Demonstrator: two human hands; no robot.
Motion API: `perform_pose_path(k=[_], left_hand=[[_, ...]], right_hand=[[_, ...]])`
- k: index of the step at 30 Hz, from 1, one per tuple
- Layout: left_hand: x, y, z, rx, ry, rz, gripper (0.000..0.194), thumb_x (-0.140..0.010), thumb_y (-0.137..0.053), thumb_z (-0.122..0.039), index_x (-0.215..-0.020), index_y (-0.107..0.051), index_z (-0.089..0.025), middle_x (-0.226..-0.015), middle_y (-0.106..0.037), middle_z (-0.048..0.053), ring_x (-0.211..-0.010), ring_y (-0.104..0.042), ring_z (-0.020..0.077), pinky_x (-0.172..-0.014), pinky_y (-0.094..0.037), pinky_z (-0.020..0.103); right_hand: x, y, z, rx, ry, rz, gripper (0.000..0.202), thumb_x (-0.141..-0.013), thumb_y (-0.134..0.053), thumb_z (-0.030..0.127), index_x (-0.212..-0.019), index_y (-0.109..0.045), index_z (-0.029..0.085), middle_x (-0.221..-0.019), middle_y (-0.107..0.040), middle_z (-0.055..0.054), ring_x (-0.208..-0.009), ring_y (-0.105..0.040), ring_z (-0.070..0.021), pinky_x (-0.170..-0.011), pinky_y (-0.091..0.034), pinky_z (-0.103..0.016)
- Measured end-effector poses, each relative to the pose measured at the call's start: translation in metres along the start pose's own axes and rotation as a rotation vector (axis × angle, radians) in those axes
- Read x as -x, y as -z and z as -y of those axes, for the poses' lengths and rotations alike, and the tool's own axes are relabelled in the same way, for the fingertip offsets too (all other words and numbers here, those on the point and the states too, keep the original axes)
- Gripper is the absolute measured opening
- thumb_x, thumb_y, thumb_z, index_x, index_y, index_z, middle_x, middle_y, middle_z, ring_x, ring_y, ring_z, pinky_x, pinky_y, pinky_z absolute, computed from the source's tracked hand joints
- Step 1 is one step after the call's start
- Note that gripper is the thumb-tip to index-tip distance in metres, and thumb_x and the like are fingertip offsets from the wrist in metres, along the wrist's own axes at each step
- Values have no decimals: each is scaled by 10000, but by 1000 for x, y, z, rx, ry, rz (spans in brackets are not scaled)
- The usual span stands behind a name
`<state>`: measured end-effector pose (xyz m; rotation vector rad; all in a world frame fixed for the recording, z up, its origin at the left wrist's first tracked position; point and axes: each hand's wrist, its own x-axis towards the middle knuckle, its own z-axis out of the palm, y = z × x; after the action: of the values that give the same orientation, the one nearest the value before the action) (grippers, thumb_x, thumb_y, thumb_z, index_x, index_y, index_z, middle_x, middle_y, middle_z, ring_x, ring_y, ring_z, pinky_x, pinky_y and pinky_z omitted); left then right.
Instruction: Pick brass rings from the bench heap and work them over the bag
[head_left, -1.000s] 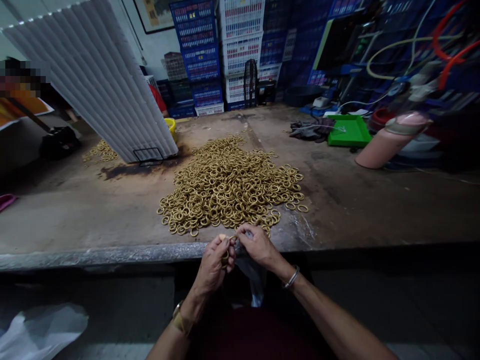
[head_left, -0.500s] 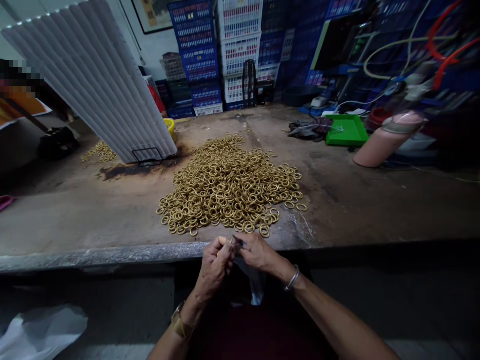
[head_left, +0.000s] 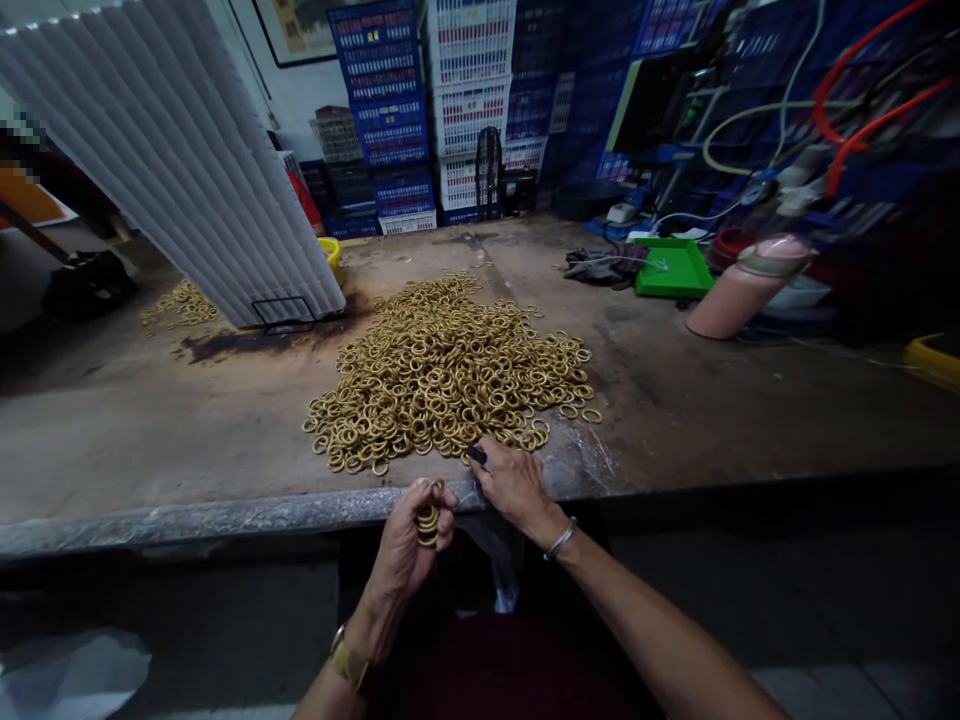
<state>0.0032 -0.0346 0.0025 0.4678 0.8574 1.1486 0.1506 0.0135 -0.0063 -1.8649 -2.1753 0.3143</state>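
Note:
Several gold-coloured rings [head_left: 427, 525] sit in the curled fingers of my left hand [head_left: 411, 545], just in front of the table edge. My right hand [head_left: 514, 482] grips a small dark tool [head_left: 477, 455] between thumb and fingers; its exact kind cannot be made out. That hand is at the near edge of a big heap of gold-coloured rings [head_left: 450, 370] lying on the table. Whether its fingertips touch a ring in the heap is hidden.
On the wooden table [head_left: 637, 420] a tall white corrugated panel [head_left: 195, 170] leans at the left. A smaller ring pile [head_left: 180, 302] lies beside it. To the right are a green tray [head_left: 675, 270] and a pink bottle [head_left: 739, 295]. Stacked crates [head_left: 394, 120] stand behind.
My hands have come apart. My right hand has moved forward to the heap with the dark tool, while my left has shifted slightly left and down, now showing several rings in its fingers.

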Motion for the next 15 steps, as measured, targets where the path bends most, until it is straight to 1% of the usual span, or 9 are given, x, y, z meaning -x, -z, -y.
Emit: perform_pose_path(k=[2,5,9,12,13,15], left_hand=[[0,1,0,20,10,19,221,-730,-574,-343,-709,-449,-161,-678,-555,4,-435,-421,56,-364,-274,166],[-1,3,-2,32,13,26,205,-731,-572,-329,-728,-441,-172,-664,-554,-5,-430,-429,58,-365,-283,162],[-2,7,-2,59,36,30,209,-699,-591,-304,-827,-482,-179,-657,-549,-11,-440,-446,68,-368,-303,166],[-4,10,-2,111,90,44,265,-685,-598,-274,-918,-522,-175,-668,-541,-4,-478,-460,76,-374,-308,160],[-5,10,-3,134,106,40,263,-680,-604,-263,-916,-537,-167,-679,-540,2,-501,-469,79,-377,-307,156],[-7,10,-4,187,130,11,209,-668,-621,-246,-841,-564,-144,-693,-536,15,-543,-481,83,-377,-293,143]], right_hand=[[-4,0,6,36,-1,20,145,-822,-463,307,-896,-531,202,-858,-656,-60,-763,-603,-174,-602,-309,-248],[-8,-1,11,80,-4,32,101,-809,-457,228,-857,-540,198,-822,-662,-60,-741,-612,-182,-586,-304,-254],[-11,0,13,101,4,36,146,-781,-434,140,-840,-553,201,-797,-667,-54,-736,-618,-181,-575,-301,-253],[-12,1,12,86,3,48,141,-765,-456,149,-846,-558,202,-812,-668,-55,-757,-614,-173,-586,-307,-249],[-12,1,10,73,0,49,132,-764,-466,164,-848,-560,204,-820,-668,-52,-764,-612,-171,-594,-310,-246],[-11,0,7,32,6,33,126,-768,-483,202,-864,-564,214,-842,-668,-39,-780,-607,-167,-611,-316,-241]])
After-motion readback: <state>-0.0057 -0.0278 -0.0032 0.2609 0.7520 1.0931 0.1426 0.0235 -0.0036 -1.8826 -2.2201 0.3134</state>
